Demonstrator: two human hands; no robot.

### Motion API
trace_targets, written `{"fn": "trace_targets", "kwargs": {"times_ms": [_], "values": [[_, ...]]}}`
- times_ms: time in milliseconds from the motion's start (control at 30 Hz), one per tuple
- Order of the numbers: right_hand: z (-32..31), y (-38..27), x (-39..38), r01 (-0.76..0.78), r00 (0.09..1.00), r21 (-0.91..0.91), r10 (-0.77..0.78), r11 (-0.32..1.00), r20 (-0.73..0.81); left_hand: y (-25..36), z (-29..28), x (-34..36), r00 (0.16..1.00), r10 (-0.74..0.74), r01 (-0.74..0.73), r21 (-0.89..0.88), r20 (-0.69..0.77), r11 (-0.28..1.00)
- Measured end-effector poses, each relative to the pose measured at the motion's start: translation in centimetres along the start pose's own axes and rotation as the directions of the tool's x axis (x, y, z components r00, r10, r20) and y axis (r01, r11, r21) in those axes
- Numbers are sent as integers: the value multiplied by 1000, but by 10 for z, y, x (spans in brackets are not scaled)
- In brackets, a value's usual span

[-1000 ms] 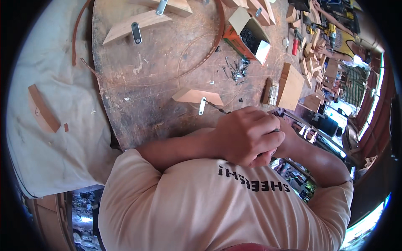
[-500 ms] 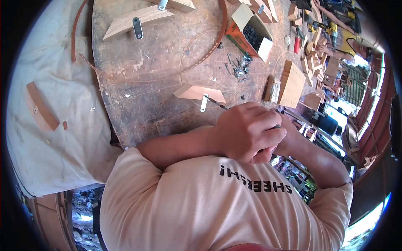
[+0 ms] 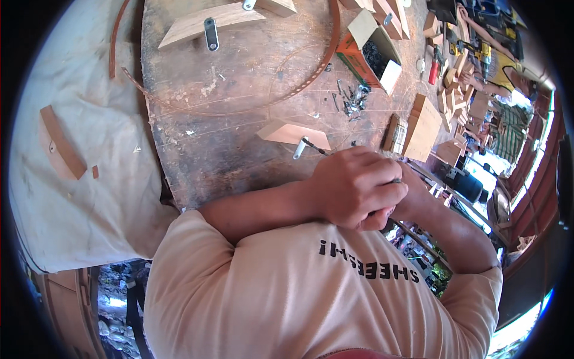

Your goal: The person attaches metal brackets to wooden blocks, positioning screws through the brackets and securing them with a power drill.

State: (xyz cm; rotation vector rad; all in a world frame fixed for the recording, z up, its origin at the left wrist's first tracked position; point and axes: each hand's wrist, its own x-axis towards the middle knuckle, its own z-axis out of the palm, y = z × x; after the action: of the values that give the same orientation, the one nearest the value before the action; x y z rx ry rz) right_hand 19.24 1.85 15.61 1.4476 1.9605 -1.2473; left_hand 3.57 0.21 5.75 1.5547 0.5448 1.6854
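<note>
At the centre my left hand [image 3: 362, 185] is closed around a tool whose dark slim shaft [image 3: 317, 148] reaches leftward to a silver slotted plate [image 3: 301, 148] on an angled wood block [image 3: 278, 130]. The tool's grip is hidden inside my fingers. My right hand [image 3: 404, 194] is pressed behind my left at the same grip, closed, its fingers mostly covered, so what it holds is unclear. Above lie loose dark screws [image 3: 353, 102] and an open orange-and-green box [image 3: 368, 54] of black hardware.
Wood pieces with plates [image 3: 212, 27], a curved brown strip [image 3: 281, 96], a cylinder [image 3: 394, 133] and plank [image 3: 418, 128] share the bench [image 3: 197, 143]. Pale cloth [image 3: 89, 227] bearing a wood piece [image 3: 66, 143] is left. Right are drills [image 3: 484, 54], a red-handled tool [image 3: 433, 72] and another person [image 3: 502, 78].
The bench and its contents have shifted rightward and slightly upward in the picture. My hands have risen slightly and stay closed together, with the shaft still at the plate.
</note>
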Motion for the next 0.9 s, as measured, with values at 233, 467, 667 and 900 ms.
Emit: {"fn": "trace_targets", "kwargs": {"times_ms": [233,467,667,900], "values": [[-7,-7,9,124,992,-26,-123,992,7,-5,-6,0,999,-27,27,6,21,1000],[-5,-12,7,234,972,62,-233,970,-25,-2,-6,2,998,-23,24,-22,51,999],[-7,-13,-3,85,996,61,-84,995,-10,-28,-36,-17,970,-114,141,-116,214,983],[-5,7,-11,-38,999,-11,38,999,-21,-61,-95,-54,708,-408,67,520,577,852]]}}
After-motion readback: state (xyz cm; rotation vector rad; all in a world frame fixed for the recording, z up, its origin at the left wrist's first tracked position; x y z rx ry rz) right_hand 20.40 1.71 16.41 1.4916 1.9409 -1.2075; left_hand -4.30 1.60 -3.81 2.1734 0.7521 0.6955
